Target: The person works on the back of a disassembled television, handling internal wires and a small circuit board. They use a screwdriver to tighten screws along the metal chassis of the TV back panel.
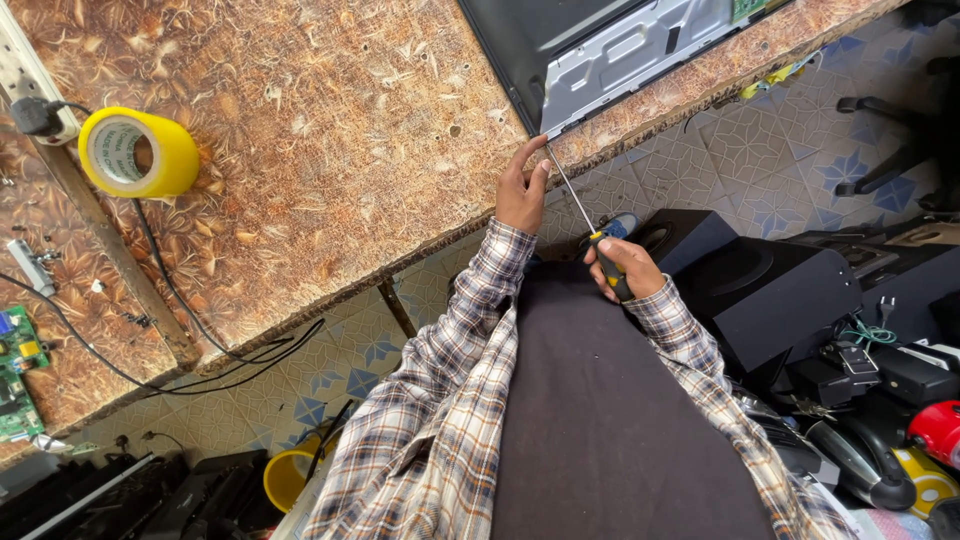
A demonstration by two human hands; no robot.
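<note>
Screwdriver, long thin shaft with a yellow-and-black handle, runs from the right hand up to the lower corner of the grey metal back panel of a flat screen lying at the bench edge. Tip sits right at that corner, beside the left thumb; the screw itself is too small to make out. To drive it well: keep the shaft in line with the screw axis, push along the shaft before turning, and let the left fingers steady the tip so it doesn't cam out and gouge the panel. Looks awkward, since the shaft comes in at a slant from below the bench edge, so I'd square up first. Right hand is wrapped closed around the handle, fingers fully curled. Left hand is half-curled, thumb and forefinger pinched lightly at the shaft near the tip, resting against the edge of the worn brown workbench. Further out: roll of yellow tape on the bench, black cables trailing off it, black speaker boxes on the tiled floor.
</note>
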